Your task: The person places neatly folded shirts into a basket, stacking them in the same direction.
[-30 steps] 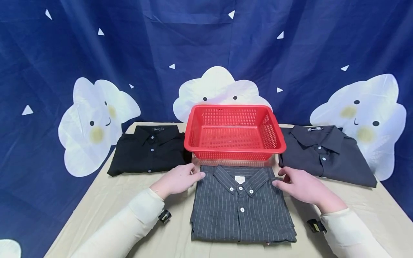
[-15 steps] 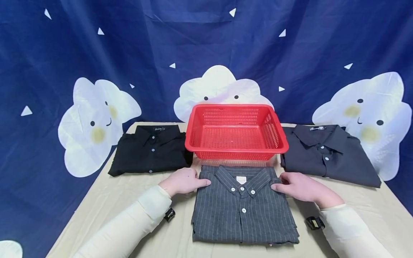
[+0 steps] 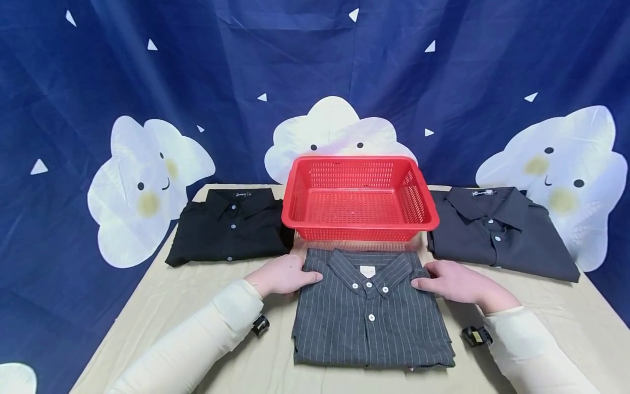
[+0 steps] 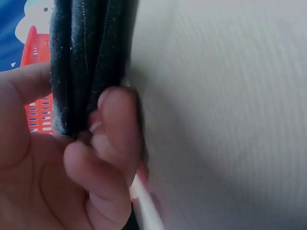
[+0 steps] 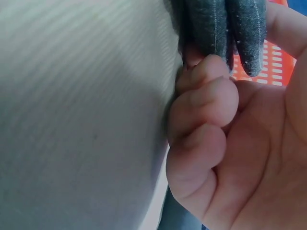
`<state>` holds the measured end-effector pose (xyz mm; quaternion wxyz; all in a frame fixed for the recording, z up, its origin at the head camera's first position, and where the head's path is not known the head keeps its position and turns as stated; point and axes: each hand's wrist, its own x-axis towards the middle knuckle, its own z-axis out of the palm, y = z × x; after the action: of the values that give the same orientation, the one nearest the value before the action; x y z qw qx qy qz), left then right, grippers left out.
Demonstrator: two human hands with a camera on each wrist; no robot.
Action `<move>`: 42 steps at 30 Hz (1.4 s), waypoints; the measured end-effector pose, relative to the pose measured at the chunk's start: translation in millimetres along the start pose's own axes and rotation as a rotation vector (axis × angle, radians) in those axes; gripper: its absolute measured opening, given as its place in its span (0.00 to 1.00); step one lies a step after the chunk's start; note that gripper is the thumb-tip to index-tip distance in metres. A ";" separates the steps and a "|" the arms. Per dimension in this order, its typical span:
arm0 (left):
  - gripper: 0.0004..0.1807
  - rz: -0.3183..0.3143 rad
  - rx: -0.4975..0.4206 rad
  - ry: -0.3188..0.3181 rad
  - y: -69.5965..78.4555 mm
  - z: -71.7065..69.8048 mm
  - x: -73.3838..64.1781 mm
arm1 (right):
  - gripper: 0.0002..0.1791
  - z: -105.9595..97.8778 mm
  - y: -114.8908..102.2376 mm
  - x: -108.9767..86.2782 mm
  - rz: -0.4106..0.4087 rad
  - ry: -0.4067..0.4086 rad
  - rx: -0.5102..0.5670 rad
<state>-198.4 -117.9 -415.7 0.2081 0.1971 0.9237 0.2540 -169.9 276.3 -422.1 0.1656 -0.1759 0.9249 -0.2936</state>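
Observation:
A folded dark grey pinstriped shirt [image 3: 344,328] lies on the table in the head view, its collar toward the back. My left hand [image 3: 283,274] grips its upper left edge, thumb on top. At the opposite edge my right hand [image 3: 458,282] grips the cloth the same way. In the left wrist view the folded layers of the shirt [image 4: 86,52] sit between thumb and curled fingers [image 4: 117,129]. The right wrist view likewise has the shirt's layers [image 5: 208,28] between the thumb and curled fingers [image 5: 204,103].
A red plastic basket [image 3: 359,234] with perforated walls stands right behind the pinstriped shirt. Left of it lies a folded black shirt [image 3: 206,235]; a folded dark grey shirt [image 3: 531,241] is on the right. Behind the table [image 3: 162,312] hangs a blue curtain [image 3: 315,49] with clouds.
Both hands have closed in on the shirt's upper side edges and taken hold of them. The left hand moved right, its thumb now over the cloth. Basket and other shirts stay in place.

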 end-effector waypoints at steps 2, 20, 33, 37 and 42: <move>0.46 0.040 -0.041 0.012 -1.3 0.5 -0.3 | 0.15 -0.2 -0.6 -0.3 0.003 -0.009 0.019; 0.18 -0.021 -0.600 -0.133 -12.2 4.4 -6.6 | 0.15 0.0 -3.5 -5.4 -0.002 -0.078 0.295; 0.29 0.072 -0.921 -0.338 -16.9 8.0 -11.4 | 0.29 4.0 3.6 -12.6 0.010 -0.223 0.736; 0.34 0.129 -0.962 -0.400 -17.5 9.8 -13.5 | 0.35 6.9 2.0 -14.4 -0.005 -0.229 0.763; 0.40 0.170 -0.956 -0.472 -19.4 10.3 -15.9 | 0.36 7.6 -1.7 -17.1 -0.038 -0.256 0.788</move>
<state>-185.1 -136.8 -429.9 0.4553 0.2064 0.6139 0.6110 -151.3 278.6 -423.5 0.3283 -0.1511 0.7102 -0.6041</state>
